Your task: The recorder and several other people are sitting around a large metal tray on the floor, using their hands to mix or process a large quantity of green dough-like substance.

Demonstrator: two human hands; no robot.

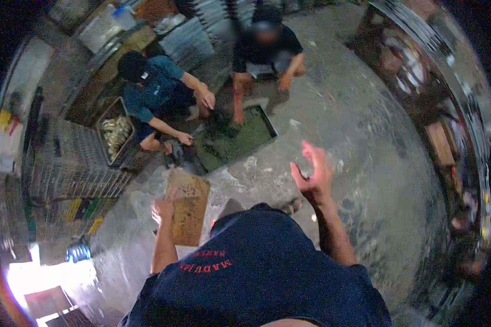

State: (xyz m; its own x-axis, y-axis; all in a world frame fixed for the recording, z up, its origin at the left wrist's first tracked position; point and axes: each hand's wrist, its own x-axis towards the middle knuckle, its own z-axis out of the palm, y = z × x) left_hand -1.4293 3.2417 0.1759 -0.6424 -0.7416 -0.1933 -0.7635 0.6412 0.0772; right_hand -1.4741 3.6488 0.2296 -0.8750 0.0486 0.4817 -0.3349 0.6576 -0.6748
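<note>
A brown, speckled board (193, 212) is beside me at lower left, and my left hand (163, 211) grips it at its left edge, slightly blurred. My right hand (312, 171) is raised over the concrete floor (376, 191) with fingers spread and nothing in it. Beyond my hands lies a rectangular tray (269, 123) with a dark green surface or contents. A co-worker in teal (158, 76) crouches at its left with a hand at the tray, and another co-worker in black (248, 46) crouches behind it, one hand reaching down into it.
A crate (129, 136) of pale items stands on stacked mesh crates or racks (76, 169) at left. A blue plastic bottle (78, 252) lies near a bright opening at lower left. Cluttered shelving (442, 139) runs along the right. Stacked grey sheets (193, 38) are at the back.
</note>
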